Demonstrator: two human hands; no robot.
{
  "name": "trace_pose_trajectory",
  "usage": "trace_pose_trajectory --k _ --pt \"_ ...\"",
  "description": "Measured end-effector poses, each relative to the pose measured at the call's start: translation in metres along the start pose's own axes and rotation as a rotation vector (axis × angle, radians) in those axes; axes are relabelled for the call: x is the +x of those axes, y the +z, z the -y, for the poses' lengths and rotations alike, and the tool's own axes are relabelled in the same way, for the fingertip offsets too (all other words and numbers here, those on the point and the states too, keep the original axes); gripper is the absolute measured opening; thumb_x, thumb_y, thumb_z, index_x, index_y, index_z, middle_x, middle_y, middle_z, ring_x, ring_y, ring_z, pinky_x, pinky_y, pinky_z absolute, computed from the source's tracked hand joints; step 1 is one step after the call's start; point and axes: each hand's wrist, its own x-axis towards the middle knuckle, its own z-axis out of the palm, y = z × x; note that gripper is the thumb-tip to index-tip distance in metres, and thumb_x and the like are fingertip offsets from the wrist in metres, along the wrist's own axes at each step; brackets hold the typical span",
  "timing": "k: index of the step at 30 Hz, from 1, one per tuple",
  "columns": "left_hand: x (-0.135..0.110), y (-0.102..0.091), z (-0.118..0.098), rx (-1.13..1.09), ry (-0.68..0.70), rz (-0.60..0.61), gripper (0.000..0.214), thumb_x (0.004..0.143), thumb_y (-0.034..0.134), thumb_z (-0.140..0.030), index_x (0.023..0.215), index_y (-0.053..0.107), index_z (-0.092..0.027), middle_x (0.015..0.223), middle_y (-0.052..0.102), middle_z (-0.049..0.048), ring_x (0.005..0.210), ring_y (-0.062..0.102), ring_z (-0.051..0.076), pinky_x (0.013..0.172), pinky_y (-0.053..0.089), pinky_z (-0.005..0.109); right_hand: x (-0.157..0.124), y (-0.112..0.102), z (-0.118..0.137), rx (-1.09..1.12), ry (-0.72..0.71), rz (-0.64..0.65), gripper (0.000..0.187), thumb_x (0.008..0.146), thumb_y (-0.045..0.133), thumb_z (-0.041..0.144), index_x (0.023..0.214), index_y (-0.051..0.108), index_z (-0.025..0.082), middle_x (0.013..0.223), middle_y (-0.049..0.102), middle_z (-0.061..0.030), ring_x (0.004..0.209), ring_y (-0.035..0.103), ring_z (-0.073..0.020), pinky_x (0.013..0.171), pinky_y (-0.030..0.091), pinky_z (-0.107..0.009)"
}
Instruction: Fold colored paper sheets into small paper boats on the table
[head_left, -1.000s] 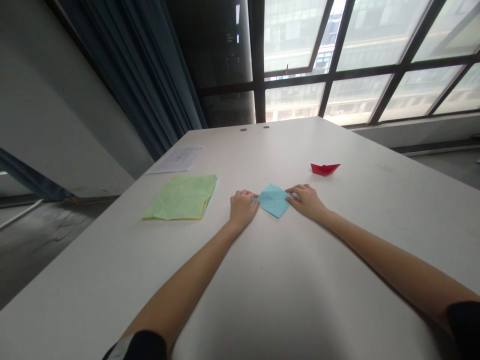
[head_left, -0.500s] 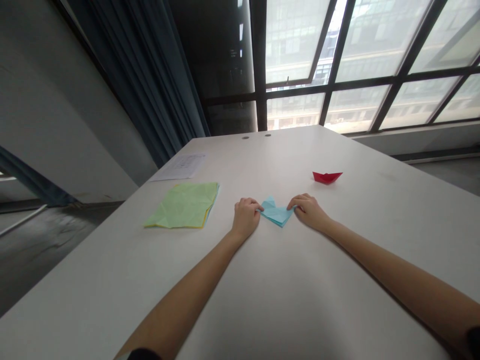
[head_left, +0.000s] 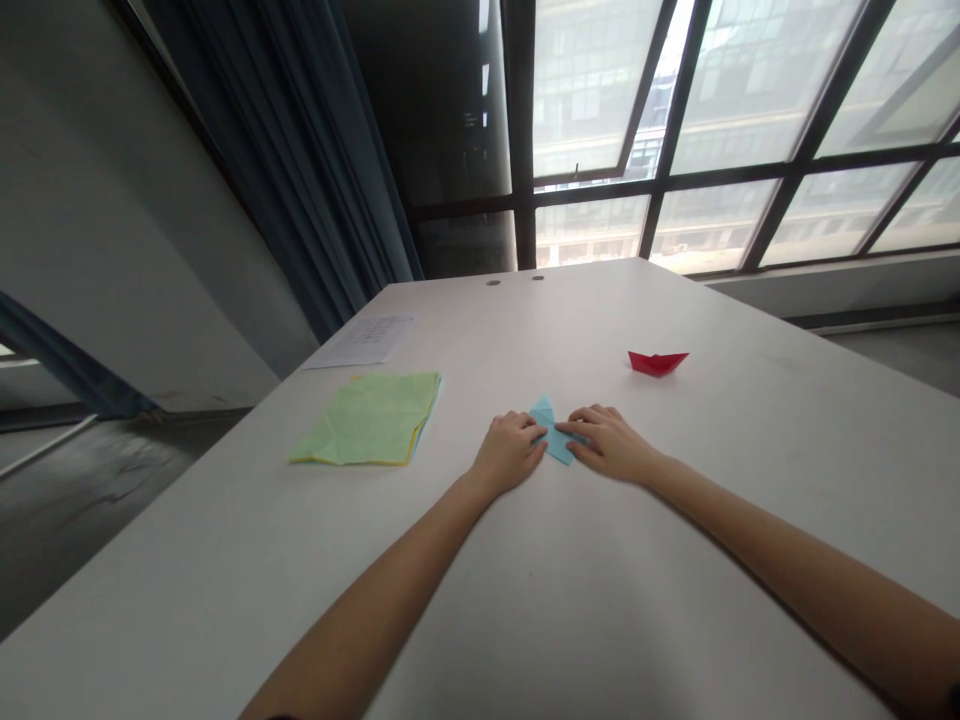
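A small sheet of light blue folded paper (head_left: 557, 442) lies on the white table in front of me, with a pointed flap sticking up at its far side. My left hand (head_left: 511, 450) closes on its left edge, fingers bent over the paper and thumb nearer to me. From the other side, my right hand (head_left: 609, 443) has its index finger and thumb on the paper's right part, pressing it between them and the table. Both hands cover the side corners, so only the middle, the top flap and the near tip of the paper show.
A red paper boat (head_left: 658, 364) stands beyond my right hand. To the left lies a stack of green, yellow and blue paper sheets (head_left: 371, 418), with a printed white sheet (head_left: 361, 341) behind it. The white table (head_left: 517, 620) reaches towards windows and a dark blue curtain (head_left: 300, 150).
Both hands have moved inward from the outer corners of the blue paper, closer together. They now cover more of it, and its visible part is narrower.
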Motion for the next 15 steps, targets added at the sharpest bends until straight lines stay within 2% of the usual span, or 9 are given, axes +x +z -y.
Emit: trace_pose_trajectory --k 6,12,15 --pt "-0.0006 -0.0001 -0.005 0.1 -0.059 -0.012 0.024 0.083 0.046 -0.031 0.097 0.063 -0.022 0.093 0.06 0.0053 0.089 0.051 0.02 0.077 0.036 0.034 0.0011 -0.0009 0.0006 -0.044 0.027 0.02 0.033 0.084 0.045 0.036 0.112 0.058 0.025 0.102 0.059 -0.0069 0.093 0.05 -0.0214 0.082 0.034 -0.037" --pt "-0.0002 -0.0022 -0.0031 0.205 -0.201 -0.011 0.026 0.084 0.043 -0.033 0.085 0.064 -0.018 0.087 0.06 0.008 0.087 0.051 0.021 0.077 0.033 0.036 0.0004 -0.0016 0.0007 -0.064 0.086 -0.016 0.032 0.081 0.049 0.042 0.104 0.061 0.022 0.098 0.061 -0.0069 0.092 0.051 -0.0216 0.081 0.033 -0.036" --pt "-0.0006 -0.0034 -0.0002 0.221 -0.295 -0.022 0.028 0.083 0.044 -0.038 0.089 0.062 -0.017 0.09 0.06 0.0089 0.091 0.05 0.023 0.08 0.032 0.037 0.0006 -0.0017 0.001 -0.065 0.093 -0.018 0.033 0.081 0.048 0.042 0.104 0.06 0.022 0.099 0.061 -0.0071 0.092 0.051 -0.0214 0.081 0.033 -0.036"
